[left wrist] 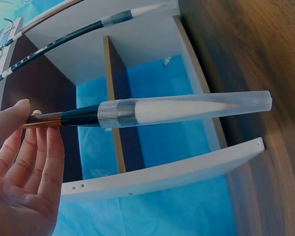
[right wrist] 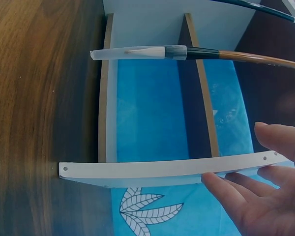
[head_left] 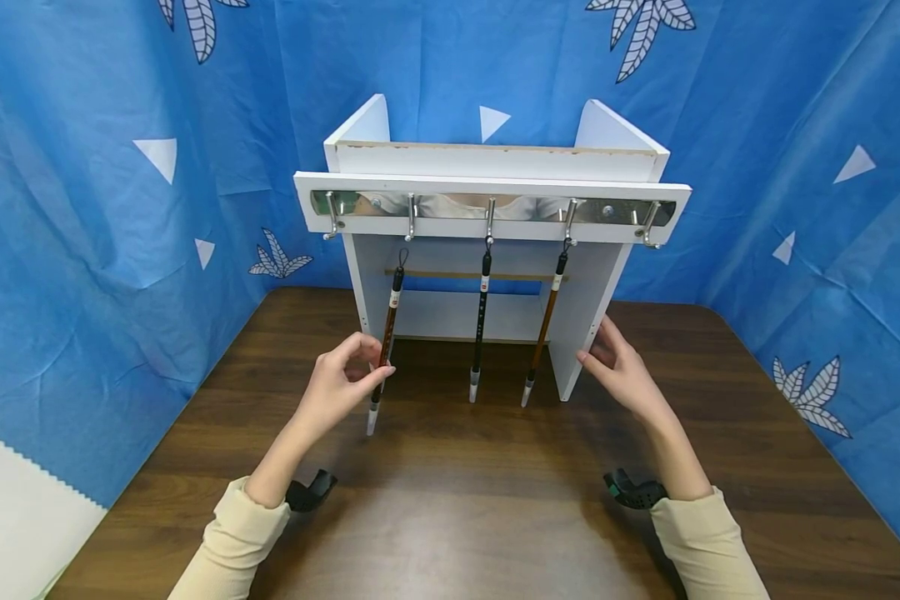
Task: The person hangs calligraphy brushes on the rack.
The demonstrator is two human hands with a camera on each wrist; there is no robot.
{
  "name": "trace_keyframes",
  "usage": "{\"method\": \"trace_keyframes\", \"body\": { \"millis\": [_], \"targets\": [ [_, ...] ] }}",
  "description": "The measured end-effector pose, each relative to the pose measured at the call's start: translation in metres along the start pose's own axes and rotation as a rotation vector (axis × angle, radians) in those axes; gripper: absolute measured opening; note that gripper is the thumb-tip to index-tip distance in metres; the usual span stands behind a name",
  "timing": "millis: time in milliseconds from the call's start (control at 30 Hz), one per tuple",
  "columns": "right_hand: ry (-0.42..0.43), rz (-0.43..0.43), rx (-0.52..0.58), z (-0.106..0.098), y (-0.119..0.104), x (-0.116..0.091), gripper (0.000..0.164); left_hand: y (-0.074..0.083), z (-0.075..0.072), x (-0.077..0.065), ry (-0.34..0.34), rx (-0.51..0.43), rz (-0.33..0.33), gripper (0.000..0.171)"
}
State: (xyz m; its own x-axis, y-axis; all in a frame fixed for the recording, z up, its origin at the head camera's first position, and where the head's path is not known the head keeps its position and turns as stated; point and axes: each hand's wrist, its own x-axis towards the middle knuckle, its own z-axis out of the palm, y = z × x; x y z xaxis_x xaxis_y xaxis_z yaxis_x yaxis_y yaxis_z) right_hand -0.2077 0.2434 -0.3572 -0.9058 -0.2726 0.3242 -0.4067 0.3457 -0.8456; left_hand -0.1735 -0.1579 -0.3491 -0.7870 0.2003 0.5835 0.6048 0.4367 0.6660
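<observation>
My left hand pinches a brown calligraphy brush by its handle between thumb and fingers. The brush hangs tip down, its white bristles inside a clear cap. Its cord loop appears just below the second hook from the left, seemingly apart from it. A black brush hangs from the middle hook, and another brown brush from the fourth hook. Beside the white rack's right side panel, my right hand rests its fingertips on the outer face, thumb near the front edge.
The white rack stands on a dark wooden table, its hook rail facing me. The outermost left hook and right hook hold nothing. Blue patterned cloth surrounds the table at the back and sides.
</observation>
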Motion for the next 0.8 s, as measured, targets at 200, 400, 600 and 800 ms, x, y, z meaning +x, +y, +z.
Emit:
{"method": "trace_keyframes", "body": {
  "millis": [200,400,600,800],
  "targets": [
    [0.002,-0.007,0.002,0.001,0.000,0.000,0.074,0.029,-0.004,0.004,-0.003,0.003,-0.014,0.023],
    [0.002,-0.017,0.002,0.000,0.000,0.001,0.074,0.019,-0.003,0.006,-0.012,-0.027,-0.031,0.023],
    [0.002,-0.022,-0.003,0.000,0.000,0.001,0.074,0.004,-0.001,0.006,-0.003,-0.056,-0.011,0.023],
    [0.001,-0.014,-0.001,0.001,0.000,0.001,0.075,0.002,-0.001,0.006,-0.009,-0.085,-0.012,0.022]
  ]
}}
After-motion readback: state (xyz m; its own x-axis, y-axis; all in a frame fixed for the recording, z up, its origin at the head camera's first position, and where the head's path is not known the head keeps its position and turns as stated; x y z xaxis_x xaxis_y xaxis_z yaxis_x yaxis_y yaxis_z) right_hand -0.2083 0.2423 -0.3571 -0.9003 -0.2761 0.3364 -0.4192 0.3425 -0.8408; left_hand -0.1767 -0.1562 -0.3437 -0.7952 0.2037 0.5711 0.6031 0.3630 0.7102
